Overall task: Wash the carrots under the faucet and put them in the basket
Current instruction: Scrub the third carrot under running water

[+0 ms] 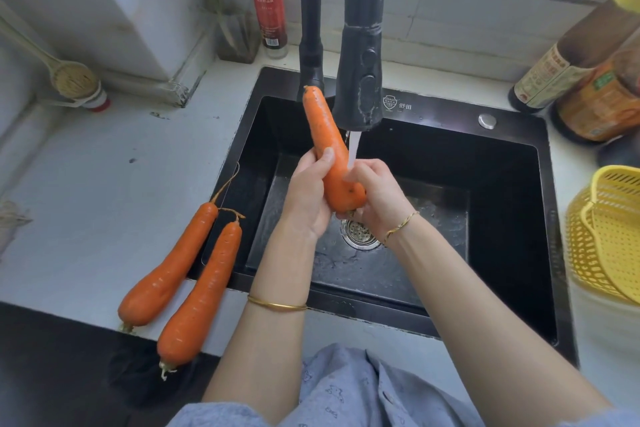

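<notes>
Blue garment (346, 392) nearest; left hand (306, 194) and right hand (377, 198) curled round one carrot (327, 142) under faucet (360, 80); two carrots (169, 263) on desk (104, 166); one basket (609, 236).

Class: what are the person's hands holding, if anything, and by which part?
One carrot, held by both hands: the left hand grips its middle, thumb across the front, and the right hand wraps its thick lower end.

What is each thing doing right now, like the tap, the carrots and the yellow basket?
Faucet: on, water running.
Held carrot: tip up, at the water, gripped by left hand and right hand.
Two carrots: lying on the counter, left of the sink, untouched.
Basket: right of sink, no carrot showing inside.
</notes>
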A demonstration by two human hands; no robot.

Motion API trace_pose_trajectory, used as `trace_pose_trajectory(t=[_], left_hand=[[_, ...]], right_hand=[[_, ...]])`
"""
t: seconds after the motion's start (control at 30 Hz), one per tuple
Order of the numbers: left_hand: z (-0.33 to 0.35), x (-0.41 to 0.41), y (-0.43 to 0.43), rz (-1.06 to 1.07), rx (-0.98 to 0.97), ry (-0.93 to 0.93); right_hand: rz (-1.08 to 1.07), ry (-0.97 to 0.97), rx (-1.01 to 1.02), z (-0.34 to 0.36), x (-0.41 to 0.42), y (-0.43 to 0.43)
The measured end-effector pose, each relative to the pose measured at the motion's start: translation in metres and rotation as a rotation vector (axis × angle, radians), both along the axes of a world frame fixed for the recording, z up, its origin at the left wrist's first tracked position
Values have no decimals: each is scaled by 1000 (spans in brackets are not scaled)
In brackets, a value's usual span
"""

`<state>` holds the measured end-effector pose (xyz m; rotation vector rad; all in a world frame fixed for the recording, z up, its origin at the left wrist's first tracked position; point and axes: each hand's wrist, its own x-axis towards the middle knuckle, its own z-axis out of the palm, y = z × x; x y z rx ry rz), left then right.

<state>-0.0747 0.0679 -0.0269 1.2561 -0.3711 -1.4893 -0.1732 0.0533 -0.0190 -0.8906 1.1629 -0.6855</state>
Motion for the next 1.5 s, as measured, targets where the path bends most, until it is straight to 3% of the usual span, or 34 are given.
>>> trace_pose_trajectory(t=[0.13, 0.3, 0.43, 0.7, 0.9, 1.07, 1.5], left_hand=[[3, -4, 1, -27, -11, 2], [3, 1, 1, -17, -1, 0], [6, -5, 2, -64, -14, -10], [4, 4, -1, -1, 23, 16], [5, 2, 0, -11, 10, 15], [2, 5, -1, 14, 21, 19], [1, -2, -2, 1, 24, -10]], right_hand=[[-91, 75, 34, 1, 3, -5], [47, -15, 39, -1, -4, -5], [-54, 63, 82, 0, 2, -7], [88, -154, 28, -6, -11, 1], [-26, -61, 53, -1, -1, -4], [59, -144, 53, -3, -7, -1], [-62, -34, 51, 4, 0, -6]])
